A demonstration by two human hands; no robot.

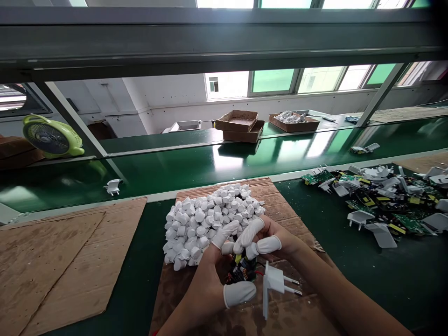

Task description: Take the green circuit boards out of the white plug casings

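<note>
White-capped fingertips of the left hand (210, 280) and the right hand (280, 240) are clenched together around a small circuit board (244, 270), just in front of the pile of caps (203, 221). A plug (274, 282) lies close beside it, over cardboard (280, 205).

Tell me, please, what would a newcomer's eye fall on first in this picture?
Most striking is the heap of small white caps on the cardboard sheet at centre. Just in front of it, the left hand, fingertips in white cots, grips a small circuit board, the right hand meeting it from above, with a white two-pin plug piece beside it. At far right lies a jumble of green boards and white plug shells.
</note>
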